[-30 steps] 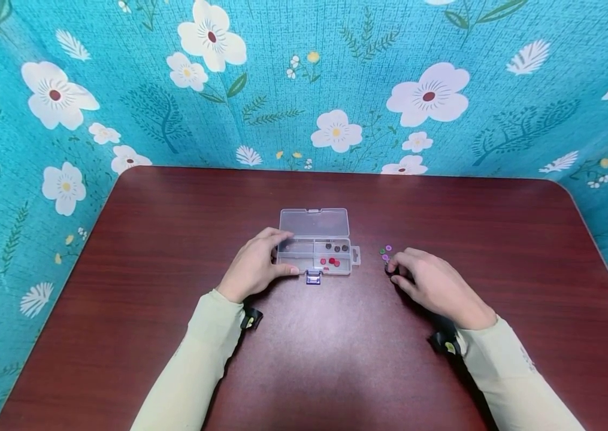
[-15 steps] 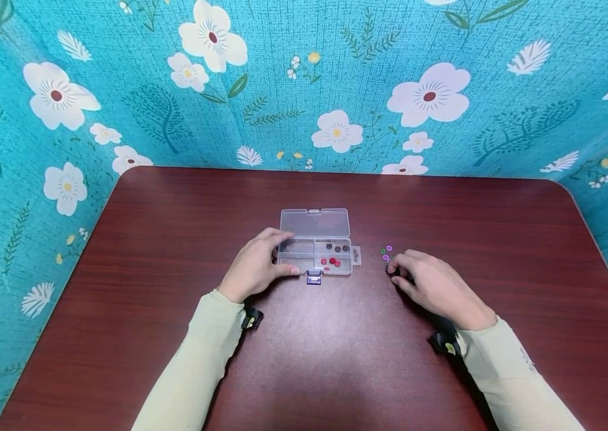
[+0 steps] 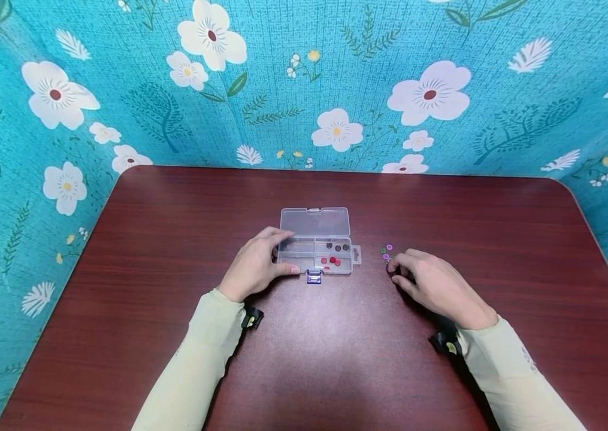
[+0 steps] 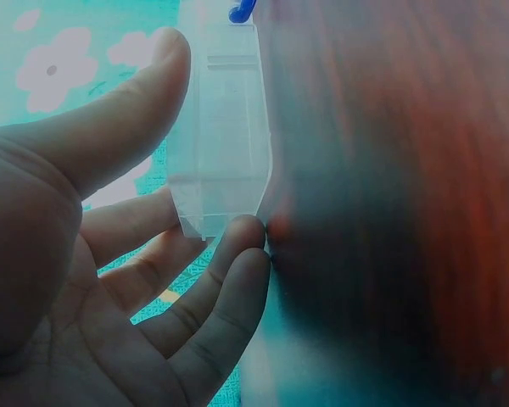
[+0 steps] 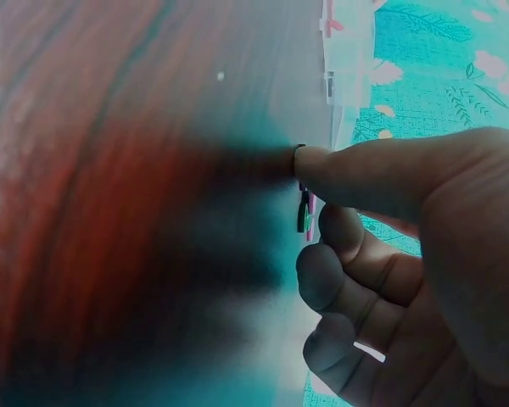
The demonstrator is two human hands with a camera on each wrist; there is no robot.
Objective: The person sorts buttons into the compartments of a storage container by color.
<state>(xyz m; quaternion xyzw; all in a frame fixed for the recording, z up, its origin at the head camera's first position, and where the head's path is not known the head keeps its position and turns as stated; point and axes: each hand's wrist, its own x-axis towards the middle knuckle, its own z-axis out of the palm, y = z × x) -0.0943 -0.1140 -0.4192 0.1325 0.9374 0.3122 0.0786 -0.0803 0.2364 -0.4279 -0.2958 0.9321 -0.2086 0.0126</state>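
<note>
A clear plastic compartment box [image 3: 298,261] lies on the table with its lid [image 3: 314,222] flipped back. My left hand [image 3: 252,263] holds its left end, thumb along the front side and fingers at the back. Red buttons [image 3: 333,260] lie in the front right compartment and dark ones [image 3: 338,248] in the back right. My right hand [image 3: 435,284] is low over the table right of the box. Its thumb and index finger pinch a small dark button [image 5: 298,151], mostly hidden by the fingertips. Purple buttons [image 3: 386,256] and a green button [image 3: 383,251] lie just beyond them.
A blue latch [image 3: 314,277] sticks out at the box's front, and a clear hanging tab [image 3: 356,255] at its right end. The brown wooden table [image 3: 304,347] meets a floral teal cloth [image 3: 282,90] at its back edge.
Almost nothing differs. The left hand keeps its hold on the box, and the right fingertips stay at the dark button with only a very slight shift.
</note>
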